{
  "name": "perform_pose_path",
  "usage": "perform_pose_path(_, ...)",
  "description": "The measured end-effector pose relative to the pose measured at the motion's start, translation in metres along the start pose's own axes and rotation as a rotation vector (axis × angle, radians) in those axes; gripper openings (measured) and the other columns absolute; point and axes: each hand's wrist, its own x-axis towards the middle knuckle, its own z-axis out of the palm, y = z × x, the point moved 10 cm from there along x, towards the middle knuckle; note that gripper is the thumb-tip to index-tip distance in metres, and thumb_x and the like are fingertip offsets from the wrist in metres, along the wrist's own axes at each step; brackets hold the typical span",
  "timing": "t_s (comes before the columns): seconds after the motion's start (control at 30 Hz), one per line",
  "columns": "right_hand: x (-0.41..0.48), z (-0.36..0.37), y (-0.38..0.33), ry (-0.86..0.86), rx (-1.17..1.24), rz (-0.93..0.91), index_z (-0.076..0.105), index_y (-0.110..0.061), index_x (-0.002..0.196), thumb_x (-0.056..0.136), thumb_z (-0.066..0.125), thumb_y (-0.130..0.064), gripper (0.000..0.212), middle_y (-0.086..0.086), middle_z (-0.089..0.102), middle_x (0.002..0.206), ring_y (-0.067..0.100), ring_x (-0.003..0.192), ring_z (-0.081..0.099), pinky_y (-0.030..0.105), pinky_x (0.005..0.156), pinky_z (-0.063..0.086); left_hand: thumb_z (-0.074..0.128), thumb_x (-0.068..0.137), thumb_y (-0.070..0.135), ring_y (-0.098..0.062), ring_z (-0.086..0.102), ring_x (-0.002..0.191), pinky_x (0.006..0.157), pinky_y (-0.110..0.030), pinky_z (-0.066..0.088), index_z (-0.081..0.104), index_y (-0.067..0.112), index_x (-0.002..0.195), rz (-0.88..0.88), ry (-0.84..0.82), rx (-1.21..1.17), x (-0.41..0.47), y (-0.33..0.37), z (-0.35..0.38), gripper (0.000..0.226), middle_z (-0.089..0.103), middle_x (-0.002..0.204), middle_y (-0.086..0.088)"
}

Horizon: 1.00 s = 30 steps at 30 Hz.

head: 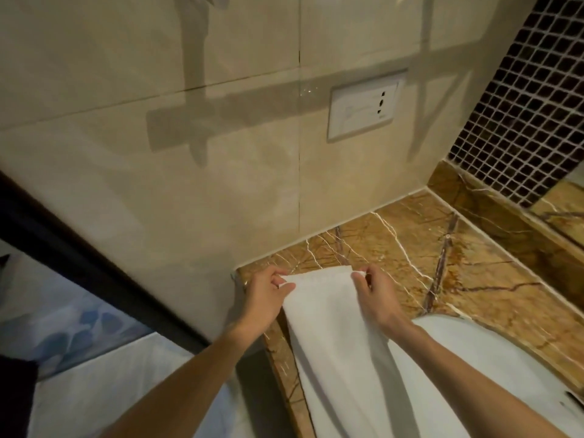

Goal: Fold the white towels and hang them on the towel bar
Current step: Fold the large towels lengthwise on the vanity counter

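A white towel (331, 327) hangs in a long folded strip over the front of the brown marble counter (426, 245). My left hand (264, 295) pinches its top left corner. My right hand (376, 298) pinches the top right corner. The towel's top edge is stretched between both hands just above the counter's left end. Its lower part runs down out of the picture between my forearms. No towel bar is in view; only a bar-shaped shadow (252, 105) lies on the beige wall.
A white socket plate (363, 109) sits on the beige tiled wall. Dark mosaic tiles (521, 115) cover the right wall above a marble ledge. A white basin (493, 374) lies under my right forearm. A dark door frame (94, 263) runs at the left.
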Motion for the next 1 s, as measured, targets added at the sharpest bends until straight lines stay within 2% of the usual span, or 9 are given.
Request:
perform_pose_path(0.07,0.009,0.006,0.005,0.000,-0.016,0.002,0.055,-0.024,0.090,0.097,0.047,-0.030,0.012,-0.006,0.060,0.075,0.010,0.065,0.053,0.027,0.055,0.038,0.075,0.080,0.014,-0.012,0.063,0.079,0.068,-0.022,0.048,0.060,0.033,0.090,0.005,-0.004,0.016,0.010,-0.008,0.003,0.027,0.064,0.080,0.004)
perform_pose_path(0.2,0.025,0.016,0.007,-0.009,-0.008,-0.007,0.050,-0.025,0.080,0.096,0.045,-0.026,0.016,-0.003,0.057,0.071,0.012,0.063,0.049,0.032,0.056,0.038,0.075,0.080,0.011,-0.014,0.062,0.076,0.067,-0.020,0.047,0.061,0.030,0.084,-0.015,-0.019,0.042,0.025,-0.024,0.015,0.024,0.063,0.079,0.001)
perform_pose_path(0.33,0.036,0.031,0.010,-0.065,-0.022,-0.014,0.048,-0.022,0.085,0.099,0.040,-0.026,0.016,-0.002,0.055,0.075,0.012,0.064,0.044,0.039,0.064,0.043,0.071,0.084,0.015,-0.002,0.055,0.075,0.065,-0.013,0.041,0.062,0.028,0.086,0.047,-0.041,0.227,0.035,-0.028,0.025,0.016,0.058,0.079,0.015)
perform_pose_path(0.47,0.047,0.038,0.016,-0.076,-0.070,-0.005,0.044,-0.020,0.086,0.103,0.036,-0.030,0.020,0.001,0.054,0.075,0.012,0.061,0.043,0.034,0.056,0.040,0.066,0.087,0.018,-0.005,0.049,0.067,0.061,-0.026,0.038,0.052,0.034,0.078,0.056,-0.048,0.337,0.046,-0.028,0.027,0.023,0.051,0.071,0.015)
perform_pose_path(0.63,0.063,0.042,0.024,-0.080,-0.173,0.042,0.043,-0.019,0.093,0.103,0.034,-0.032,0.019,0.000,0.056,0.072,0.013,0.059,0.049,0.030,0.049,0.037,0.062,0.089,0.020,-0.017,0.054,0.069,0.064,-0.034,0.044,0.047,0.032,0.076,0.087,-0.028,0.458,0.057,-0.020,0.029,0.024,0.055,0.069,0.010)
perform_pose_path(0.8,0.064,0.043,0.024,-0.050,-0.211,0.056,0.041,-0.015,0.093,0.103,0.035,-0.029,0.018,-0.001,0.054,0.068,0.014,0.059,0.049,0.032,0.050,0.031,0.059,0.089,0.015,-0.022,0.050,0.067,0.062,-0.033,0.039,0.043,0.030,0.074,0.134,-0.021,0.465,0.061,-0.016,0.030,0.026,0.051,0.070,0.007)
perform_pose_path(0.93,0.060,0.043,0.017,-0.040,-0.229,0.020,0.038,-0.015,0.093,0.103,0.034,-0.027,0.016,-0.003,0.051,0.066,0.011,0.058,0.047,0.029,0.047,0.026,0.059,0.087,0.012,-0.020,0.046,0.064,0.058,-0.031,0.036,0.044,0.028,0.073,0.142,-0.024,0.412,0.064,-0.018,0.030,0.026,0.047,0.066,0.009)
perform_pose_path(1.0,0.057,0.043,0.017,-0.029,-0.230,0.021,0.038,-0.015,0.093,0.103,0.033,-0.027,0.016,-0.001,0.055,0.069,0.016,0.061,0.051,0.033,0.051,0.034,0.060,0.086,0.010,-0.017,0.045,0.062,0.058,-0.031,0.036,0.043,0.030,0.070,0.149,-0.026,0.375,0.066,-0.019,0.029,0.031,0.046,0.064,0.009)
